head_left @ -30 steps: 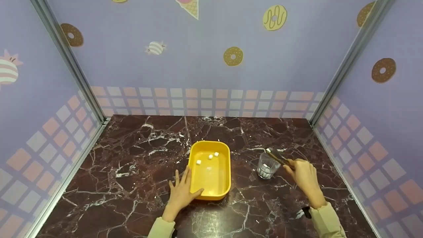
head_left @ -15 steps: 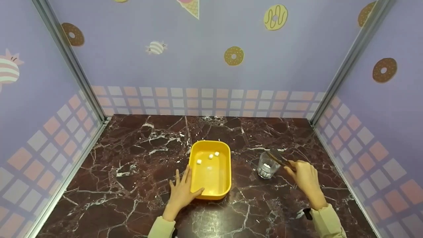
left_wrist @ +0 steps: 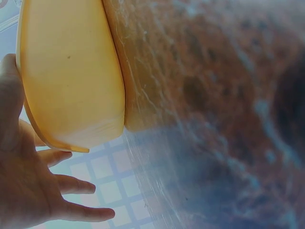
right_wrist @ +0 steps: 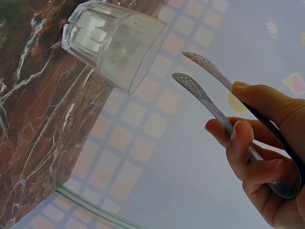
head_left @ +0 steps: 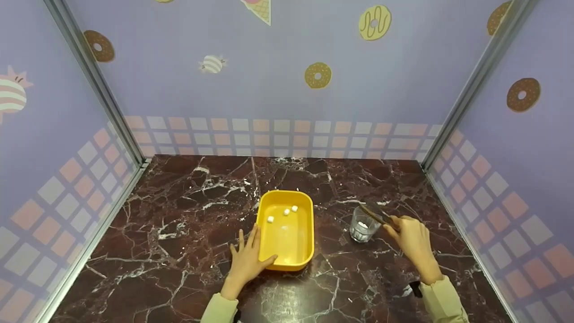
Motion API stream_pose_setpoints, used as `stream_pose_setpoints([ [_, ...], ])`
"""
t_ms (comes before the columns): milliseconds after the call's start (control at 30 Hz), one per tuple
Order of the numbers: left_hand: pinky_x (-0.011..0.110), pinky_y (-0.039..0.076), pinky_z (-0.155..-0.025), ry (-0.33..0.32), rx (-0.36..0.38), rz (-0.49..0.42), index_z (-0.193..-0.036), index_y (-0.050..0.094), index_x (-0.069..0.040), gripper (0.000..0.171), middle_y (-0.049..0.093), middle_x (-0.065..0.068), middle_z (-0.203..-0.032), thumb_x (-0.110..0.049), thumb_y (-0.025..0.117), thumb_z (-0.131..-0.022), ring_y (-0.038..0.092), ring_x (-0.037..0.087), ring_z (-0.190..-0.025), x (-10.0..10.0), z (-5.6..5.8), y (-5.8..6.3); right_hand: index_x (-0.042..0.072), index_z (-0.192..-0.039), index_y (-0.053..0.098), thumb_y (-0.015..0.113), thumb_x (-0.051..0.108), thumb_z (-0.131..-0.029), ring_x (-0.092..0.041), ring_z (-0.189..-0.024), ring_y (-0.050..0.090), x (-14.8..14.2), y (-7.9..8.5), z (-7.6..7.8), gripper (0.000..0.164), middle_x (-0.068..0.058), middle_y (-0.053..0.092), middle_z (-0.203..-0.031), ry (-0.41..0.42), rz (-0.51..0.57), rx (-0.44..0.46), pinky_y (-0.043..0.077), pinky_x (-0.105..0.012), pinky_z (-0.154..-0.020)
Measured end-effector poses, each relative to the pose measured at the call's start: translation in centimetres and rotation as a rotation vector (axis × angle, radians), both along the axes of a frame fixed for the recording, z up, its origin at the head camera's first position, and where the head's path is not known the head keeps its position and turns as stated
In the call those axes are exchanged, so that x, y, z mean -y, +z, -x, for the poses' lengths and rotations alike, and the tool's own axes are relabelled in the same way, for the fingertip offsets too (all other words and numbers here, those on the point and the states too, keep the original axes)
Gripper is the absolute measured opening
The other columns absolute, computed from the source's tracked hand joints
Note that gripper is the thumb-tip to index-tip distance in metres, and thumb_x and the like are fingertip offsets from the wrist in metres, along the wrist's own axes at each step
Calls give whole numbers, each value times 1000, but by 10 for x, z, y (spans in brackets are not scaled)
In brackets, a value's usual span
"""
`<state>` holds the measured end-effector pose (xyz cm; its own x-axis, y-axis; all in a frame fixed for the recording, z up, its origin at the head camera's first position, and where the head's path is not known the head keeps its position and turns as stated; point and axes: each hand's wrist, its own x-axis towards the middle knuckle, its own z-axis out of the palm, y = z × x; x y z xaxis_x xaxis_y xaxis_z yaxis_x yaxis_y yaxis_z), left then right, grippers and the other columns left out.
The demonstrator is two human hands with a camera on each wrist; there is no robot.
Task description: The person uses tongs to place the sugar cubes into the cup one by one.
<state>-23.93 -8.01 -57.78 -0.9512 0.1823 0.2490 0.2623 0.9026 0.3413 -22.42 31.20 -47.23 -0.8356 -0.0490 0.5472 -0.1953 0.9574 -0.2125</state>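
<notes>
Though partly out of wrist view, right grip (right_wrist: 264, 167) around tongs (right_wrist: 218, 113), left grip (left_wrist: 28, 179) outspread.

The left hand (head_left: 248, 261) spreads its fingers, the thumb stretched apart from them. The right hand (head_left: 413, 235) curls its fingers, thumb set opposite.

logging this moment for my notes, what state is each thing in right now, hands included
Tongs: open, tips apart, nothing between them.
Glass: upright, uncovered, white cubes at the bottom.
Tray: upright, uncovered, three white cubes inside.
Tray cubes: lying in the tray's far half.
Glass cubes: piled, count unclear.
Left hand: fingers spread, touching the tray.
Right hand: gripping the tongs.
</notes>
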Motion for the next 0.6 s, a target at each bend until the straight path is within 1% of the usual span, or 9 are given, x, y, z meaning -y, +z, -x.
stream_pose_setpoints([
  [167, 73, 25, -90, 0, 8, 0, -141, 25, -5, 92, 25, 10, -147, -61, 55, -74, 19, 50, -130, -1, 0, 0, 4, -90, 71, 73, 21, -72, -29, -51, 57, 4, 5, 1, 25, -8, 60, -62, -4, 1, -3, 43, -42, -43],
  [300, 73, 24, -90, 1, 5, 8, -141, 25, -6, 92, 26, 10, -147, -62, 54, -74, 19, 50, -129, -1, 1, -1, 5, -92, 71, 73, 22, -72, -30, -53, 58, 11, 10, 5, 26, -9, 60, -64, 3, -15, -17, 43, -43, -44],
  [467, 73, 24, -90, 2, -2, 2, -140, 27, -5, 92, 27, 11, -146, -61, 56, -74, 20, 50, -129, -1, 1, -2, 6, -90, 71, 73, 23, -73, -29, -51, 57, 26, 19, 16, 24, -9, 60, -63, 34, -26, -55, 43, -42, -44],
  [600, 73, 23, -91, 2, 2, -9, -140, 27, -5, 91, 26, 10, -147, -61, 56, -74, 20, 50, -129, -1, 1, -2, 7, -90, 71, 72, 25, -73, -31, -55, 59, 42, 25, 26, 25, -10, 62, -66, 59, -25, -75, 45, -43, -46],
])
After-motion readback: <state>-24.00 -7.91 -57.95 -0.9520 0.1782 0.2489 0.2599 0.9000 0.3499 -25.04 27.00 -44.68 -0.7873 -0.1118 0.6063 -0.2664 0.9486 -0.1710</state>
